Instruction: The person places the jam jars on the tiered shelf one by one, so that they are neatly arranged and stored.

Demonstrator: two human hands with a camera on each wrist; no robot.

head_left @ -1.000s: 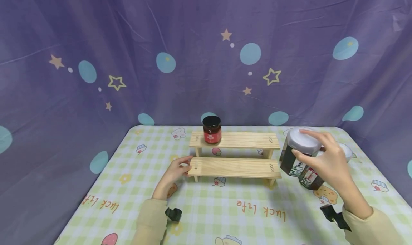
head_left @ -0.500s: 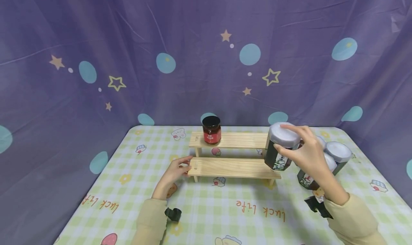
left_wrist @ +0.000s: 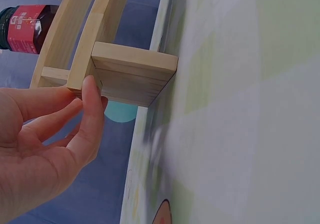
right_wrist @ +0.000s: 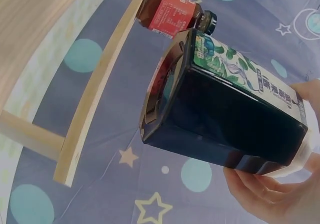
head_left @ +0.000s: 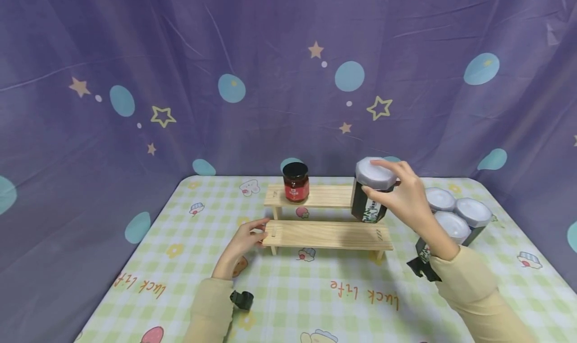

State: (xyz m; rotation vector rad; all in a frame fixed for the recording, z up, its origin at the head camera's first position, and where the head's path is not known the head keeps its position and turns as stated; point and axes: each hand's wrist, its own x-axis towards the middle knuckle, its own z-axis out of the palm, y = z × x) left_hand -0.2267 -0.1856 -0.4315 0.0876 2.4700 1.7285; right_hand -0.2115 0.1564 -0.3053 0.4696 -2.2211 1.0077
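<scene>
A creased purple curtain [head_left: 279, 37], printed with stars [head_left: 316, 50] and blue ovals [head_left: 349, 76], is hanging behind the counter [head_left: 203, 248], which a green-and-white checked cloth [head_left: 288, 288] is covering.

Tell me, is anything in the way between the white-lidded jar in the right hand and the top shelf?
Nothing visible stands between the white-lidded jar in the right hand and the top shelf. The red-labelled jar up there is off to the side, near the shelf's left end.

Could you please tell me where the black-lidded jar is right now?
In the head view, the black-lidded jar stands on the back wooden shelf, near its left end.
</scene>
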